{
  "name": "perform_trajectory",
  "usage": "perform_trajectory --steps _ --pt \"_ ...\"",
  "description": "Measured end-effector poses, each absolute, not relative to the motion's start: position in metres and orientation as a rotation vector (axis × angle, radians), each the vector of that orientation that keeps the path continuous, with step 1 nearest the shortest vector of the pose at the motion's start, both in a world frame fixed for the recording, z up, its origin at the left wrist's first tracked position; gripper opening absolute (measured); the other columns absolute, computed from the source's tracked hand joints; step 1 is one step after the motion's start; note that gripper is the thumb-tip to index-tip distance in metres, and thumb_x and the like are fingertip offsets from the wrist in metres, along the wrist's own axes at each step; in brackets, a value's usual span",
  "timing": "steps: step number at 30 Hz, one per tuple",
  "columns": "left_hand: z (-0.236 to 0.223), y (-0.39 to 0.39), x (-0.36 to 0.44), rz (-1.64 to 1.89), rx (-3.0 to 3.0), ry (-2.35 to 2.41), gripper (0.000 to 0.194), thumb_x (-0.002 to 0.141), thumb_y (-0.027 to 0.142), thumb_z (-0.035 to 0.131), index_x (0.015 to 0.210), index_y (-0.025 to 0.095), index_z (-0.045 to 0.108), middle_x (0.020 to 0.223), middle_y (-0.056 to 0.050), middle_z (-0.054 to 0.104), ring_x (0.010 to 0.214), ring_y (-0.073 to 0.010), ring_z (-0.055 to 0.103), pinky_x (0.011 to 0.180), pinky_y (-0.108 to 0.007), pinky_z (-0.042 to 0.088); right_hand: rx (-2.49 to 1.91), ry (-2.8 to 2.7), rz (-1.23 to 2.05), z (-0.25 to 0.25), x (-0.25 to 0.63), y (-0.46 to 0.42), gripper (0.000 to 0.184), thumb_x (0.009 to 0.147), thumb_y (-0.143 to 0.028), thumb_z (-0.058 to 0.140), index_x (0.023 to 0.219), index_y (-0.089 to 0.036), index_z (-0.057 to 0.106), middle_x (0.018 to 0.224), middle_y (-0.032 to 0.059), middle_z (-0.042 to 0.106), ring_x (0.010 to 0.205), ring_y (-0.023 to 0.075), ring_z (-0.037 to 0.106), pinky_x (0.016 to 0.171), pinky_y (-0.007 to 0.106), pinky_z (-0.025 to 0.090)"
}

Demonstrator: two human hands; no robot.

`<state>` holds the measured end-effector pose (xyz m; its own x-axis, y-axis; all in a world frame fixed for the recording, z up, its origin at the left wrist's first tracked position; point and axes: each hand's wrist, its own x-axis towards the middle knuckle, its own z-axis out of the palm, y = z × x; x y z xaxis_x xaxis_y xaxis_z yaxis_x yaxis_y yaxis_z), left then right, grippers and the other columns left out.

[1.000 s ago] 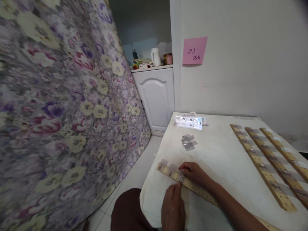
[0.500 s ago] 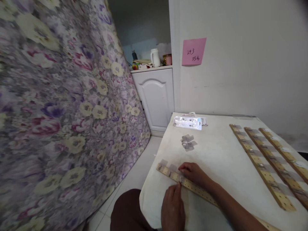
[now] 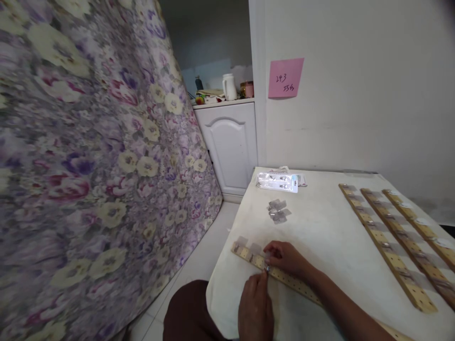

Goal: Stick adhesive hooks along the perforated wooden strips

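A narrow wooden strip with rows of holes [image 3: 294, 283] lies slantwise on the table in front of me. Near its far left end, several metal clips with clear plastic tabs [image 3: 254, 249] sit along it. My right hand [image 3: 284, 257] is over the strip, thumb and forefinger pinched on the clear tab of another clip. That clip's shiny metal part [image 3: 268, 268] is at the strip's near edge. From below, my left hand [image 3: 255, 305] reaches up with its fingers closed together, fingertips at the metal part. The exact grip there is too small to see.
A small pile of clips with clear tabs [image 3: 278, 211] lies beyond the strip. Blister packs [image 3: 277, 182] are at the table's back edge. Wooden strips bearing clips [image 3: 386, 246] lie to the right. A floral curtain [image 3: 106, 166] hangs at left, and a wall stands behind the table.
My right fingers have shifted slightly around the clear tab, and the metal part shows more plainly beneath them. My left hand has barely moved.
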<state>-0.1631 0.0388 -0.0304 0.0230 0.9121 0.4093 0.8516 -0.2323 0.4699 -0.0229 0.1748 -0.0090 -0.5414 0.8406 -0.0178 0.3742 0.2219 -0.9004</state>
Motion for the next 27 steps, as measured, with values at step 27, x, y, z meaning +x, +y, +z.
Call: perform_trajectory --steps 27 --pt "-0.033 0.039 -0.164 0.980 2.175 1.927 0.047 0.081 0.005 0.040 0.126 0.016 0.050 0.107 -0.010 0.061 0.098 -0.0199 0.058 0.086 -0.034 0.052 -1.136 -1.723 1.473 -0.018 -0.027 0.179 0.023 0.063 -0.024 0.071 0.083 -0.016 0.065 0.068 -0.0008 0.060 0.061 0.0123 0.053 0.057 0.023 0.039"
